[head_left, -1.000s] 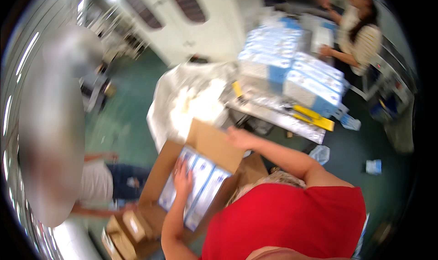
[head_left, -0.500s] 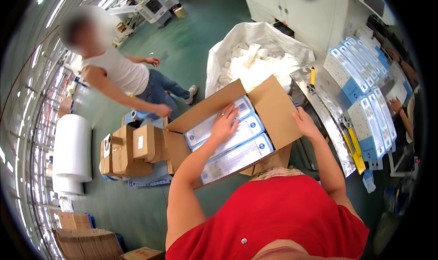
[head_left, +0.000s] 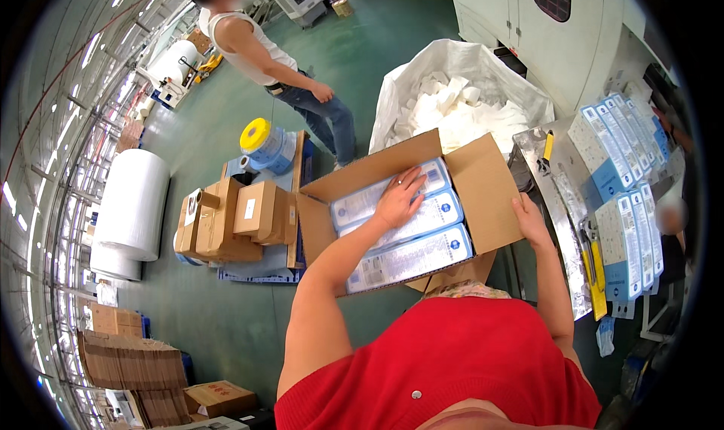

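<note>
An opened cardboard carton [head_left: 486, 192] is in front of me with its flaps standing up. Inside lie three long blue-and-white boxes [head_left: 411, 255], side by side in a row. My left hand [head_left: 400, 198] rests flat on the far and middle boxes, its fingers spread and holding nothing. At the carton's right side, my right hand [head_left: 531, 219] grips the edge of the right flap, with some of its fingers hidden behind the cardboard.
Beyond the carton stands a white sack [head_left: 392, 102] full of white scraps. To the right, a metal-topped table [head_left: 537, 166] bears yellow-handled tools and stacked blue-and-white boxes [head_left: 622, 241]. Left, a pallet [head_left: 300, 170] carries brown cartons. A person [head_left: 260, 53] walks past behind it.
The view has swung left, so the surroundings sit farther right. The walking person has moved away past the pallet, uncovering a yellow-topped roll. Both my hands keep their places on boxes and flap.
</note>
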Demonstrator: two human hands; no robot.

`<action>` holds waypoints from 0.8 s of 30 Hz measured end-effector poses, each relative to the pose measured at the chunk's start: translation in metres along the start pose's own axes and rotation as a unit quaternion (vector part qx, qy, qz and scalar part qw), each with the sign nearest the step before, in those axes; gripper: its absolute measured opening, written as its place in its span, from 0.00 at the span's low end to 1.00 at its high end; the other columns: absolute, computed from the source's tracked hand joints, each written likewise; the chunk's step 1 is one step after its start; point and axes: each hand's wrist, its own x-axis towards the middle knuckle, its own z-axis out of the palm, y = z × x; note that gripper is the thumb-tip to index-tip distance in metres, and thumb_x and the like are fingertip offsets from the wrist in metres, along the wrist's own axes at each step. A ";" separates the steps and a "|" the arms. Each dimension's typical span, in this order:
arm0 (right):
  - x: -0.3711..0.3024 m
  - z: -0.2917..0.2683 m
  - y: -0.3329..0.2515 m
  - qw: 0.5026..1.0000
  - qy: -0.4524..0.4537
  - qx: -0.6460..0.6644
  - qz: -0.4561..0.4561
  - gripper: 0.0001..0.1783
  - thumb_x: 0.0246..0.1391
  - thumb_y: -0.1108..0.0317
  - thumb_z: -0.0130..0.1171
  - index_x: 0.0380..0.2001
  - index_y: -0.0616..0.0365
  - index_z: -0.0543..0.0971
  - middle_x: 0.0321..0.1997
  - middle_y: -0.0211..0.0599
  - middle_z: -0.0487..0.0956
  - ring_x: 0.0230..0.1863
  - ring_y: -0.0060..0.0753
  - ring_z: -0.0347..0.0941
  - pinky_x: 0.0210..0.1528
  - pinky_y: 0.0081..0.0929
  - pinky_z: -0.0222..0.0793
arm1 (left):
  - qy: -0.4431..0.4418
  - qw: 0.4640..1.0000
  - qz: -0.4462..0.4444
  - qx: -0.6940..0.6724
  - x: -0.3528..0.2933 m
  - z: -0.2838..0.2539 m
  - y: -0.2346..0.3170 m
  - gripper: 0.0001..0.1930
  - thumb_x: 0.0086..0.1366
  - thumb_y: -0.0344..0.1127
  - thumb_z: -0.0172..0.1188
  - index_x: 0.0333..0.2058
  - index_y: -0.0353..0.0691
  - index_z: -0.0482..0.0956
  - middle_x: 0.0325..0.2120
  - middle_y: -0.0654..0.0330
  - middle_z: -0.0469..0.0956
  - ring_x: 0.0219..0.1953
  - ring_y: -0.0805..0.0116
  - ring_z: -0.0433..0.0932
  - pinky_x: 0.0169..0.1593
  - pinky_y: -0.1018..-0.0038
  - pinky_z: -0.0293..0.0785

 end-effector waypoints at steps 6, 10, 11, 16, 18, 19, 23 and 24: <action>-0.005 0.000 -0.002 1.000 0.007 0.020 -0.015 0.15 0.56 0.61 0.43 0.34 0.65 0.69 0.32 0.48 0.74 0.36 0.42 0.70 0.38 0.31 0.63 | 0.004 1.000 0.005 -0.002 -0.002 0.002 0.002 0.21 0.57 0.37 0.50 0.49 0.37 0.65 0.54 0.52 0.59 0.58 0.56 0.55 0.60 0.63 0.51; -0.003 0.008 -0.006 1.000 0.002 0.016 -0.014 0.15 0.55 0.61 0.44 0.34 0.65 0.69 0.33 0.49 0.74 0.36 0.43 0.71 0.38 0.32 0.63 | 0.004 1.000 -0.002 -0.011 -0.007 -0.003 -0.003 0.21 0.57 0.36 0.50 0.50 0.37 0.65 0.54 0.52 0.59 0.58 0.55 0.56 0.59 0.63 0.52; -0.003 0.011 -0.010 1.000 0.005 0.014 -0.018 0.15 0.55 0.61 0.44 0.34 0.65 0.69 0.33 0.50 0.74 0.36 0.43 0.71 0.38 0.32 0.63 | 0.004 1.000 -0.005 -0.008 -0.008 -0.005 -0.005 0.21 0.57 0.36 0.50 0.50 0.37 0.65 0.54 0.52 0.59 0.58 0.55 0.56 0.59 0.63 0.52; 0.007 0.008 0.000 0.998 0.037 -0.046 -0.023 0.18 0.54 0.58 0.44 0.33 0.66 0.69 0.32 0.54 0.73 0.37 0.46 0.71 0.38 0.34 0.64 | 0.004 1.000 0.019 0.002 0.009 -0.002 -0.011 0.21 0.56 0.36 0.51 0.49 0.38 0.65 0.54 0.51 0.60 0.57 0.55 0.57 0.59 0.63 0.53; 0.003 -0.006 -0.002 0.995 0.020 -0.099 0.015 0.20 0.55 0.56 0.41 0.32 0.65 0.70 0.33 0.53 0.74 0.37 0.48 0.71 0.38 0.36 0.64 | 0.000 0.999 0.033 0.004 0.017 0.007 -0.007 0.21 0.56 0.35 0.50 0.49 0.37 0.65 0.54 0.51 0.61 0.57 0.54 0.58 0.59 0.63 0.53; 0.002 -0.014 -0.001 0.989 -0.008 -0.132 0.067 0.21 0.56 0.55 0.38 0.31 0.63 0.71 0.34 0.51 0.74 0.37 0.49 0.70 0.38 0.38 0.64 | -0.019 0.999 0.030 -0.012 0.020 0.004 0.006 0.21 0.55 0.33 0.50 0.49 0.36 0.65 0.54 0.49 0.60 0.57 0.53 0.57 0.59 0.63 0.52; -0.034 -0.016 0.015 0.990 0.036 -0.137 0.029 0.33 0.58 0.47 0.30 0.27 0.66 0.75 0.34 0.56 0.74 0.39 0.54 0.70 0.41 0.44 0.63 | -0.100 0.991 0.085 -0.017 -0.006 0.006 -0.019 0.28 0.54 0.33 0.51 0.54 0.33 0.59 0.53 0.40 0.58 0.55 0.44 0.56 0.59 0.58 0.50; -0.055 -0.021 0.007 0.987 0.069 -0.134 0.056 0.32 0.58 0.46 0.30 0.28 0.65 0.75 0.35 0.55 0.74 0.39 0.54 0.70 0.42 0.44 0.63 | -0.095 0.983 0.155 -0.029 -0.008 -0.019 -0.029 0.24 0.52 0.33 0.52 0.49 0.33 0.65 0.48 0.40 0.64 0.50 0.42 0.64 0.55 0.58 0.58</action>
